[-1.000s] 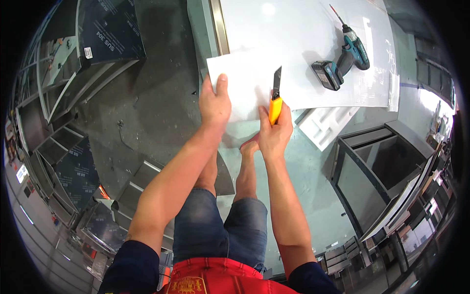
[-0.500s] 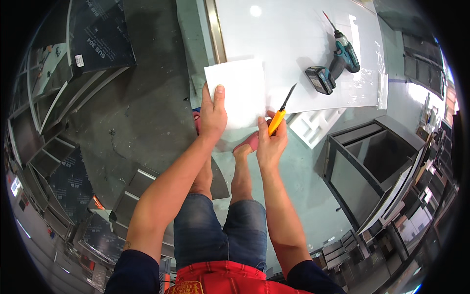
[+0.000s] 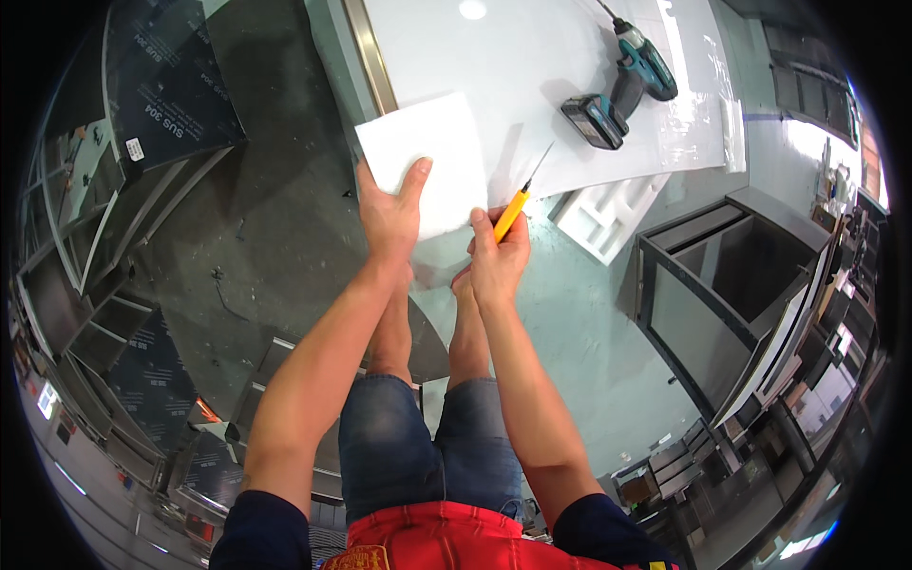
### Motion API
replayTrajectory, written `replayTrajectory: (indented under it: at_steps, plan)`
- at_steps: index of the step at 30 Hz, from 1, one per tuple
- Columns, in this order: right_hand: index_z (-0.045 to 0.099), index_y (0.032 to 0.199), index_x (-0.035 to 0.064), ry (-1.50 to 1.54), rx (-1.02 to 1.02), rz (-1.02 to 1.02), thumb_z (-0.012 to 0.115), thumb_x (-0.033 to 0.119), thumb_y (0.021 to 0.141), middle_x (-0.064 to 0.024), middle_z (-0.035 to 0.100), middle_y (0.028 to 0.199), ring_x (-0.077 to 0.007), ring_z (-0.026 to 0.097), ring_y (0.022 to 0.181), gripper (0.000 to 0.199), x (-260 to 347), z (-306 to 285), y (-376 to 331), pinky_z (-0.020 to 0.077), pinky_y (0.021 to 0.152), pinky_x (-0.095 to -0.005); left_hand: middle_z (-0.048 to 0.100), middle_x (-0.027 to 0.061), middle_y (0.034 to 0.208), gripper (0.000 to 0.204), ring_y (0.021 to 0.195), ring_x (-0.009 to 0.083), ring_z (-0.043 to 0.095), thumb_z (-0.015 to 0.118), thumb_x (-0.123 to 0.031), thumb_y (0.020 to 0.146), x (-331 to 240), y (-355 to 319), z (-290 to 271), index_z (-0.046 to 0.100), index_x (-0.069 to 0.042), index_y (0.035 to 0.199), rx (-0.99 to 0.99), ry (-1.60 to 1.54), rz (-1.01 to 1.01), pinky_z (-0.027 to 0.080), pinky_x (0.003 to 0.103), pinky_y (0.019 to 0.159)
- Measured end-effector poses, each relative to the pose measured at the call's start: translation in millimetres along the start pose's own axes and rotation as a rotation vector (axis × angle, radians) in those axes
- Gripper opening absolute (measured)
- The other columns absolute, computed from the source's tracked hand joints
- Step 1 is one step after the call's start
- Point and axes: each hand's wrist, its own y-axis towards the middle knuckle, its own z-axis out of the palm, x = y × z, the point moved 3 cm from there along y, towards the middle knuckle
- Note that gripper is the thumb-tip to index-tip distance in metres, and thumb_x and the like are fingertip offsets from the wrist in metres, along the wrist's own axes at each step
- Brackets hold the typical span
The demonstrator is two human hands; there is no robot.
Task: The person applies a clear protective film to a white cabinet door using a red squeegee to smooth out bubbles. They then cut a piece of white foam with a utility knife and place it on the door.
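Note:
A white rectangular piece, foam-like [image 3: 442, 142], is held up in front of me at the near edge of the white work surface. My left hand [image 3: 391, 217] grips its left side, thumb lying across the top face and the fingers mostly hidden beneath. My right hand [image 3: 499, 256] is closed around a yellow utility knife [image 3: 512, 215], whose thin dark blade points up and to the right, away from the white piece. The right thumb sits near the piece's lower right corner; whether those fingers also pinch it I cannot tell.
On the white surface [image 3: 532, 57] lies a teal and black cordless driver [image 3: 632, 81]. Below its near edge is a white molded foam tray [image 3: 608, 217]. A dark metal cabinet frame [image 3: 708, 285] stands to the right; film-covered metal panels [image 3: 176, 85] stand to the left.
The white piece and both hands have shifted left in view, the piece tilting slightly. The knife blade has turned further right. The whole scene has shifted left and upward with my view.

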Motion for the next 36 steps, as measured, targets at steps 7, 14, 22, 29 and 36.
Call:
replayTrajectory:
  at_steps: [7,14,22,29,36]
  plan:
    - [0.060,0.104,0.0076,0.225,0.029,-0.011,0.078,0.009,0.105,0.0022,0.059,0.081,-0.0070,0.052,0.064,0.017,-12.5,2.0,-0.1,0.0424,0.056,-0.0247,0.073,0.0194,0.129,0.065,0.119,0.0255,0.070,0.087,-0.031,0.100,-0.1,4.3,2.1,0.058,0.010,0.140,-0.047,0.109,0.091,0.056,0.039,0.103]
    - [0.060,0.107,0.0052,0.020,0.029,-0.143,0.075,0.005,0.104,0.0016,0.062,0.082,-0.0063,0.054,0.065,0.015,-18.7,-12.3,2.9,0.0448,0.058,-0.0247,0.061,0.0188,0.148,0.071,0.136,0.0256,0.060,0.080,-0.033,0.105,2.7,-9.2,-4.2,0.047,0.006,0.154,0.107,0.064,-0.011,0.048,0.040,0.115]
    - [0.060,0.107,0.0042,0.121,0.037,-0.002,0.071,0.007,0.106,-0.0004,0.060,0.088,-0.0083,0.055,0.079,0.012,-30.1,-13.3,-8.9,0.0470,0.068,-0.0282,0.060,0.0169,0.151,0.067,0.140,0.0251,0.057,0.073,-0.030,0.110,18.6,-13.4,-8.5,0.045,0.006,0.160,0.112,0.156,0.048,0.045,0.041,0.119]
    - [0.065,0.125,0.0032,0.115,0.333,0.042,0.074,0.004,0.105,0.0017,0.062,0.104,-0.0069,0.059,0.079,0.022,14.2,-11.8,-52.6,0.0493,0.070,-0.0240,0.044,0.0198,0.166,0.078,0.145,0.0298,0.054,0.065,-0.050,0.112,0.1,-38.4,-54.1,0.038,-0.010,0.173,0.092,0.074,-0.176,0.048,0.046,0.116]
    - [0.076,0.114,0.0109,-0.164,0.505,-0.349,0.086,0.023,0.090,-0.0039,0.071,0.110,-0.0445,0.041,0.136,0.028,53.5,12.0,-117.7,0.0353,0.115,-0.0486,0.047,0.0088,0.171,0.108,0.158,0.0279,0.046,0.059,-0.082,0.099,-61.2,-72.6,-106.0,0.032,-0.009,0.173,0.235,-0.236,-0.258,0.038,0.049,0.130]
